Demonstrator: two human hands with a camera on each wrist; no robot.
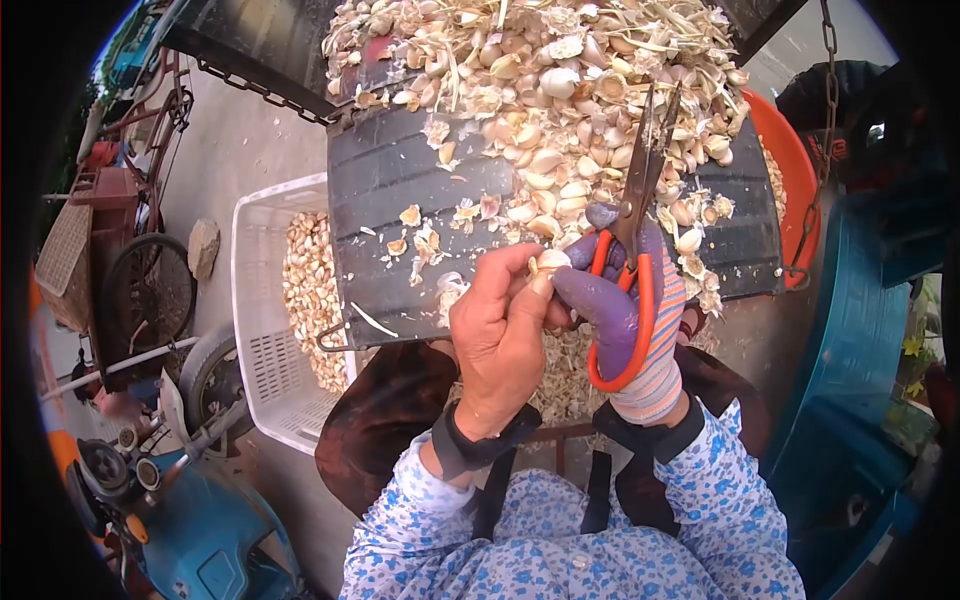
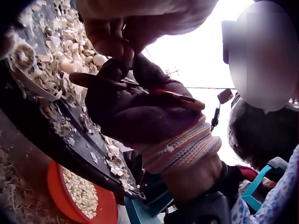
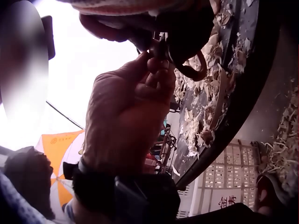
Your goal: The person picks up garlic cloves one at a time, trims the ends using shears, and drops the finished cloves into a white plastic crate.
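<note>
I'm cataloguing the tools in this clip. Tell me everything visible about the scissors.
The scissors have orange loop handles and dull grey metal blades. The blades point up and away from the person, over the garlic pile on the dark tray, and look nearly closed. The gloved right hand grips them, fingers through the large lower loop. The bare left hand pinches a garlic clove just beside the handles. In the wrist views only a bit of orange handle shows.

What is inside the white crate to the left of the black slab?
The white crate holds a heap of peeled garlic cloves. The black slab overhangs its right side, hiding whatever lies beneath there.
</note>
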